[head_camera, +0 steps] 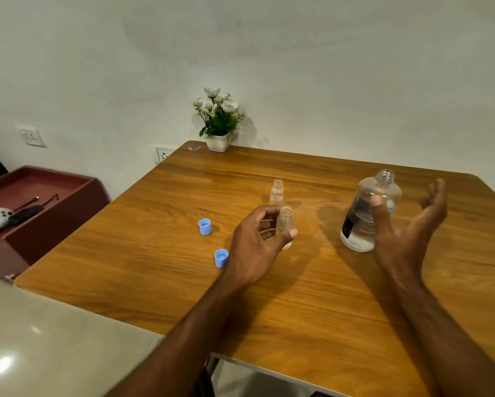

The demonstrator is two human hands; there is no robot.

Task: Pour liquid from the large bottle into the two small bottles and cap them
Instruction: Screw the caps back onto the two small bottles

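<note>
Bare wooden tabletop (269, 305) lies open along the near edge and at the far right corner. Two light-blue plastic caps (205, 226) (221, 258) stand apart on the left, with a gap between them. A white-potted flower plant (218, 121) blocks the far edge. The second small clear bottle (277, 192) stands uncapped mid-table, a clear lane separating it from the large clear bottle (369, 213).

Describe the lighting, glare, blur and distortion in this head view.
Head view: soft, even light; arm shadows fall on the wooden table; a bright glare spot sits on the pale countertop; the open right hand by the large clear bottle is slightly motion-blurred; wide-angle distortion bows the table's edges.
</note>
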